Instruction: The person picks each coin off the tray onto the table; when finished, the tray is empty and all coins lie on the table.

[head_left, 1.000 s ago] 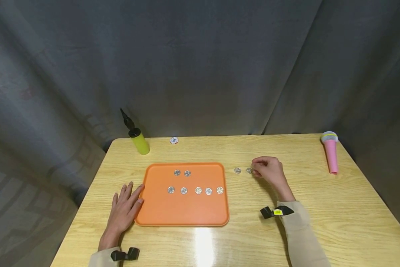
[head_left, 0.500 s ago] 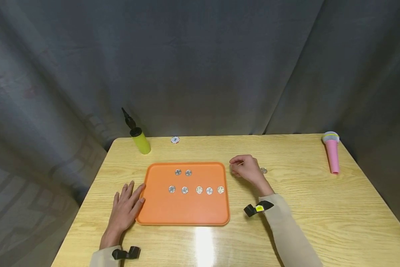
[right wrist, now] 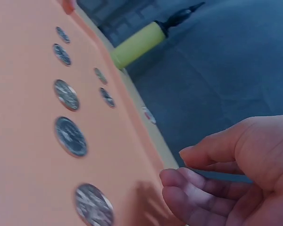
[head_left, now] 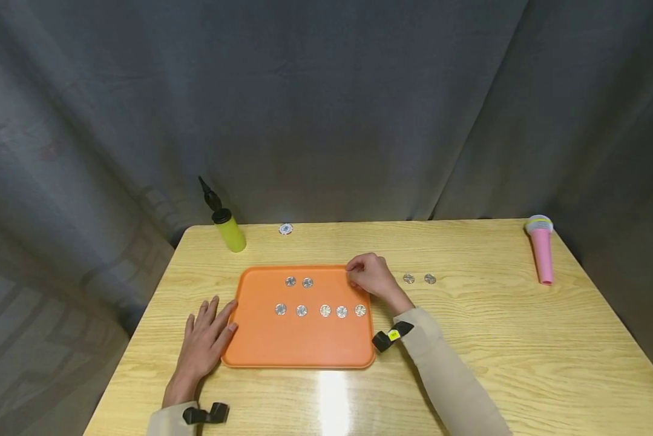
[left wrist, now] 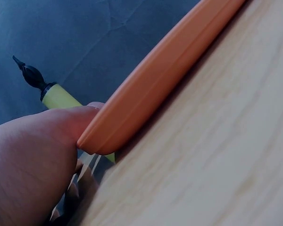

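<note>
An orange tray lies on the table and bears two rows of silvery coins. My left hand rests at its left side, fingers spread and straight, and in the left wrist view a digit lies against the rim. Over the tray's far right corner is my right hand, fingers curled and tips close together. In the right wrist view a narrow gap shows between the fingertips; I cannot tell whether a coin is tucked inside. Two more coins lie on the table right of this hand.
A yellow-green hand pump with a black top stands at the back left. Near the back edge lies a poker chip, and a pink toy microphone is at the far right. A grey curtain hangs behind the table.
My right hand has moved left from beside the table coins to the tray's far right corner. The leftmost table coin seen earlier no longer shows. My left hand stays in place.
</note>
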A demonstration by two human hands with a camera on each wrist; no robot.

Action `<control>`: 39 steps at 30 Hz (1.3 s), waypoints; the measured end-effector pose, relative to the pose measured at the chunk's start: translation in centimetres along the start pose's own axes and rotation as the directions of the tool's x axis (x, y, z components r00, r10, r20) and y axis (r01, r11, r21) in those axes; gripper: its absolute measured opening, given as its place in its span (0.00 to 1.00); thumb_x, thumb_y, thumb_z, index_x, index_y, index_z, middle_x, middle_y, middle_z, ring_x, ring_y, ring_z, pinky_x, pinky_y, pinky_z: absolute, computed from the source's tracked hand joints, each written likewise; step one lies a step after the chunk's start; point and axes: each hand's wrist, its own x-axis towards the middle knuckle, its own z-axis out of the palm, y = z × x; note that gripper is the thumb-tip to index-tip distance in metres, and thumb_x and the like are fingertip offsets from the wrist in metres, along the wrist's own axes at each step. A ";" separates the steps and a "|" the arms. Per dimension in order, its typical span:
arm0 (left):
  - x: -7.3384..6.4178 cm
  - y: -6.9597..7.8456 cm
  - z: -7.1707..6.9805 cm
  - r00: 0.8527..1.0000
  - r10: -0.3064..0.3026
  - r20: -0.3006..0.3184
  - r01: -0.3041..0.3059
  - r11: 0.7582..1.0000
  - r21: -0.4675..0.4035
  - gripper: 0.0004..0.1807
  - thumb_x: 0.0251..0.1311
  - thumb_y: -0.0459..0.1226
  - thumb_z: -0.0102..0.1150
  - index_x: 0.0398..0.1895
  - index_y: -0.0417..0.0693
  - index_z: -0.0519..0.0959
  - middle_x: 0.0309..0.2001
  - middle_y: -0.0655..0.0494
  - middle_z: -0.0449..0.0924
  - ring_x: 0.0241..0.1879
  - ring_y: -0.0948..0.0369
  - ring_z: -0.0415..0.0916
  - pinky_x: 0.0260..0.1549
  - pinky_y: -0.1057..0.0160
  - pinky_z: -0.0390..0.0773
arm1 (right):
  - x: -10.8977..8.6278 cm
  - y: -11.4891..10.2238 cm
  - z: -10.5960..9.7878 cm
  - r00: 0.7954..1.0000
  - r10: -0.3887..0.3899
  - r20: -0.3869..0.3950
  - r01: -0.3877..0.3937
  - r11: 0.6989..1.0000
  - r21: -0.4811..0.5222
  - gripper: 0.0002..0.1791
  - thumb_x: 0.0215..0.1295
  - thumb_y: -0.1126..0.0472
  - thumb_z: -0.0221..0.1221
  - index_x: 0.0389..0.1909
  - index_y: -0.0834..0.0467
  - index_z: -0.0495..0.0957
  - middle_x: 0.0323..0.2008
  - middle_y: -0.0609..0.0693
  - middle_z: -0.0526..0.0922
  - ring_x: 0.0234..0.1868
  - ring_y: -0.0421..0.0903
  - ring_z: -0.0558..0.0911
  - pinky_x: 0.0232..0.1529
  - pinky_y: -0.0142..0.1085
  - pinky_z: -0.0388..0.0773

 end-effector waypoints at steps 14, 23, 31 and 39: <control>-0.2 -0.2 0.0 1.000 0.008 -0.004 -0.008 1.000 -0.009 0.27 0.74 0.47 0.50 0.74 0.55 0.67 0.76 0.31 0.55 0.75 0.29 0.48 0.66 0.25 0.44 | 1.2 -1.0 3.5 0.999 -0.005 0.053 0.008 0.999 -0.044 0.05 0.60 0.70 0.64 0.36 0.64 0.86 0.26 0.54 0.86 0.23 0.40 0.80 0.26 0.29 0.75; 0.0 -0.1 0.0 1.000 -0.002 0.013 0.002 1.000 -0.013 0.28 0.74 0.47 0.50 0.74 0.55 0.67 0.77 0.32 0.54 0.76 0.29 0.47 0.66 0.25 0.43 | 1.8 -1.6 4.9 0.997 -0.047 0.057 0.054 0.992 -0.114 0.05 0.58 0.70 0.66 0.35 0.62 0.87 0.30 0.53 0.87 0.30 0.41 0.80 0.32 0.30 0.76; 0.0 0.1 -0.1 1.000 -0.010 0.018 0.010 1.000 -0.012 0.28 0.74 0.48 0.49 0.74 0.55 0.67 0.77 0.32 0.54 0.76 0.29 0.46 0.67 0.25 0.43 | 2.3 -2.0 6.0 0.990 -0.108 0.091 0.117 0.988 -0.105 0.08 0.58 0.70 0.66 0.39 0.63 0.87 0.35 0.54 0.88 0.37 0.45 0.84 0.44 0.38 0.80; 0.0 0.2 -0.2 1.000 -0.014 0.013 0.015 1.000 -0.010 0.28 0.74 0.48 0.50 0.74 0.54 0.67 0.77 0.32 0.55 0.76 0.29 0.47 0.67 0.25 0.43 | 2.5 -2.6 7.4 0.977 -0.186 0.106 0.200 0.968 -0.150 0.09 0.57 0.66 0.69 0.40 0.63 0.85 0.37 0.54 0.87 0.39 0.45 0.83 0.43 0.37 0.82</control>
